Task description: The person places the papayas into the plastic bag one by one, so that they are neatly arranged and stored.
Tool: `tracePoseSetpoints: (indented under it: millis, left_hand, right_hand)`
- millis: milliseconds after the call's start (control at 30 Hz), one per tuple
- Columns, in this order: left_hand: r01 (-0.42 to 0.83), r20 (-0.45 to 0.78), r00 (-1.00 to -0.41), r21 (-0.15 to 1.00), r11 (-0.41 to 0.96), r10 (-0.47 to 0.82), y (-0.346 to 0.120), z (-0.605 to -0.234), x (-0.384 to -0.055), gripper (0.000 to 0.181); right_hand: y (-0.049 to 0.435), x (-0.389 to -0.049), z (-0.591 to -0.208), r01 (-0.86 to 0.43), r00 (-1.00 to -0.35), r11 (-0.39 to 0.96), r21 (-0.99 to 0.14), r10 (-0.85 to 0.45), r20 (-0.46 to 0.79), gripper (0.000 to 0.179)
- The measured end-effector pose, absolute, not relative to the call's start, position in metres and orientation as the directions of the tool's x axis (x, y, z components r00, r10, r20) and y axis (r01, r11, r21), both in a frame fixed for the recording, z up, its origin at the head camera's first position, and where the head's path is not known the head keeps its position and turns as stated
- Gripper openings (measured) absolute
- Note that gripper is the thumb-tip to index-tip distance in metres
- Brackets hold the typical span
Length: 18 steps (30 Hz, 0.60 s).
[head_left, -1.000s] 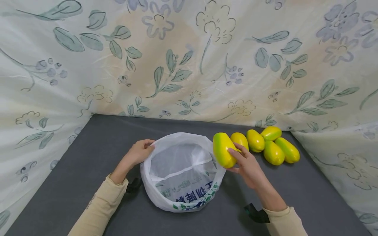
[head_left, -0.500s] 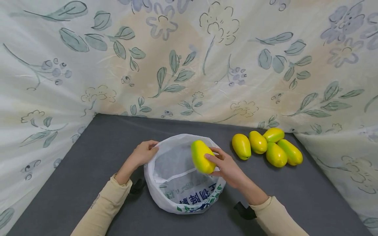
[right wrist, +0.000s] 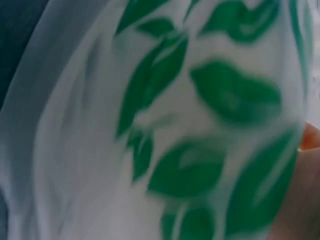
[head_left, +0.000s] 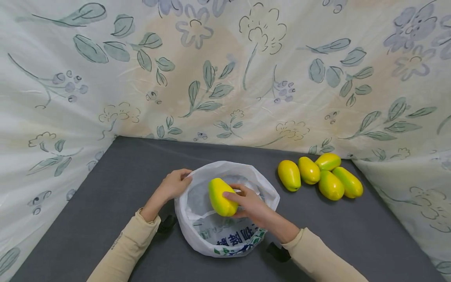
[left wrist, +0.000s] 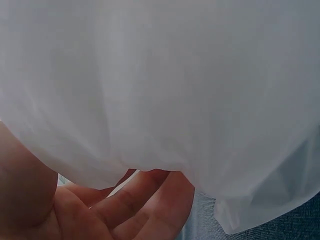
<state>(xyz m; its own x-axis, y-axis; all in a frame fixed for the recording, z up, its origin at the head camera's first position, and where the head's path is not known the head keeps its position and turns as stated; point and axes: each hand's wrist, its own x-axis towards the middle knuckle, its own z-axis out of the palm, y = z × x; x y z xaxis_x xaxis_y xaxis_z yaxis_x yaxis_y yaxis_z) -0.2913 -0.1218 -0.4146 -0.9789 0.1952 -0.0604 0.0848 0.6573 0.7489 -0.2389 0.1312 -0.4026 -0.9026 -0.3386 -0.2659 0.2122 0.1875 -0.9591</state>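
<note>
My right hand (head_left: 251, 205) grips a glossy yellow papaya (head_left: 222, 197) with a green tinge, holding it over the mouth of a white plastic bag (head_left: 197, 243). The bag stands wide open, with green leaves and blue lettering printed on it. At the bag's left rim, my left hand (head_left: 174, 184) pinches the edge. In the left wrist view, the fingers (left wrist: 145, 205) curl at the bag's edge, partly hidden by the plastic. The right wrist view is mostly filled by the bag's leaf print (right wrist: 185, 165), with a sliver of the right hand (right wrist: 300, 195) at the edge.
Several more papayas (head_left: 331, 185) lie grouped at the back right of the dark grey tabletop (head_left: 141, 156). A floral cloth (head_left: 225, 78) hangs behind and along both sides. Dark straps (head_left: 278, 252) are at the wrists.
My right hand has carried the papaya leftward from the bag's right rim to over its opening. My left hand keeps its hold on the rim. The view has shifted slightly.
</note>
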Motion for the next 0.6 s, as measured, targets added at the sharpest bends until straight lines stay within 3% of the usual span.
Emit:
tracePoseSetpoints:
  millis: [400, 600]
  left_hand:
    - [0.068, -0.065, -0.983, 0.747, 0.661, 0.174, -0.116, -0.416, -0.290, 0.036]
    - [0.051, -0.077, -0.984, 0.742, 0.669, 0.162, -0.115, -0.416, -0.290, 0.036]
  right_hand:
    - [0.099, -0.235, -0.412, 0.233, -0.876, 0.234, -0.944, -0.371, -0.308, 0.064]
    - [0.089, -0.235, -0.417, 0.239, -0.870, 0.189, -0.953, -0.395, -0.296, 0.064]
